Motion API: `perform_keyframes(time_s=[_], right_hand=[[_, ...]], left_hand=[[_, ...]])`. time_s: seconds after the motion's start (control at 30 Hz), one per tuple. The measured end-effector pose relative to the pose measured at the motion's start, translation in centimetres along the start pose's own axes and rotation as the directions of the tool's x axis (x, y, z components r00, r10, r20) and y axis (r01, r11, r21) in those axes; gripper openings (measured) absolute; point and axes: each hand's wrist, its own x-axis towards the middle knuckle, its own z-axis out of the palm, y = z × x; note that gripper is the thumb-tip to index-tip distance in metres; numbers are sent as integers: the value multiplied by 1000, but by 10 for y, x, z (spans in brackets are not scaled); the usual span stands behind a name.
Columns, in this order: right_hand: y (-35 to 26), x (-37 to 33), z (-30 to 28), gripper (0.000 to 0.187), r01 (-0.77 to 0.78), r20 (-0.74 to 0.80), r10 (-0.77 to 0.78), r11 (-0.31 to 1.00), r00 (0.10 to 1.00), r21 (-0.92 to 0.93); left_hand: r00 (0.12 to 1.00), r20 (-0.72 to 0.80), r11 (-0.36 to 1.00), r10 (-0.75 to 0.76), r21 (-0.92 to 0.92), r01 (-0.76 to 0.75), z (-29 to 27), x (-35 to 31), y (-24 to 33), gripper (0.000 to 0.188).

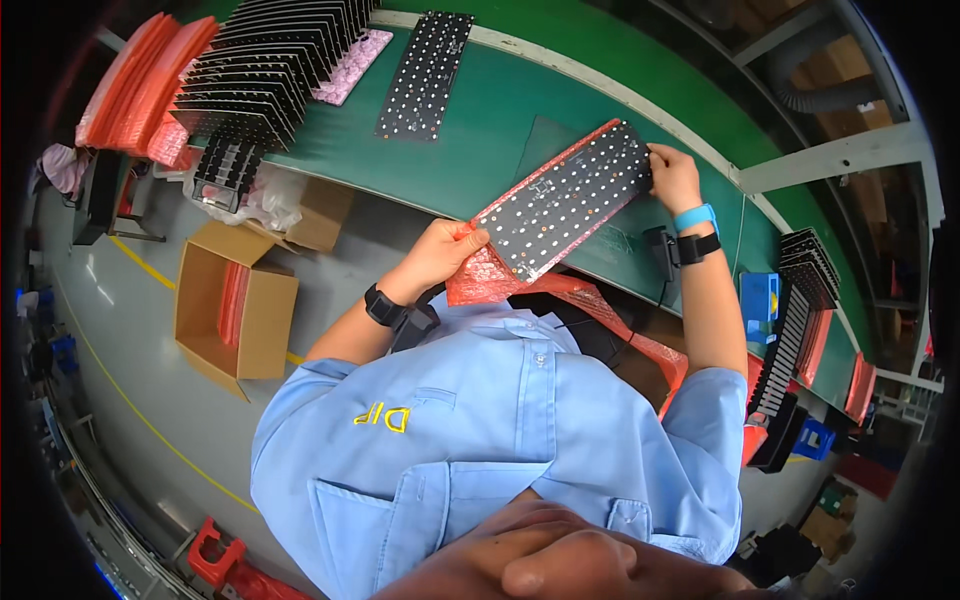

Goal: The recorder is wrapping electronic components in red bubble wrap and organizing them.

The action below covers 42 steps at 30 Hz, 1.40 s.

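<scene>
One green workbench spans the work area. A dense row of upright black boards occupies its left part, beside red bubble-wrap stacks. An open cardboard box sits on the floor, left. The white-dotted board is over the bench's front edge, against red bubble wrap. A second board lies beyond, left. The left hand pinches the board's left end; the right hand grips its right end.
</scene>
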Motion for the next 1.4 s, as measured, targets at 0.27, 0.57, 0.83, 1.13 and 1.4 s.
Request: perform_keyframes(time_s=[0.27, 0.57, 0.83, 1.13, 1.4], right_hand=[[-20, 13, 4, 41, -86, 283, 39, 984, 958, 155], [-49, -88, -117, 43, 120, 203, -237, 878, 950, 463], [-46, -151, -75, 48, -165, 41, 164, 883, 986, 440], [-96, -167, -78, 37, 321, -438, -276, 947, 856, 30], [-91, -165, -66, 33, 330, -415, -317, 943, 853, -42]], left_hand=[[996, -76, 999, -41, -26, 40, 21, -15, 34, 29], [771, 82, 407, 631, 812, -419, 19, -56, 91, 24], [785, 237, 269, 573, 850, -453, 22, -41, 90, 23], [820, 235, 233, 521, 886, -401, 21, -39, 91, 22], [843, 214, 241, 494, 898, -369, 21, -41, 92, 24]])
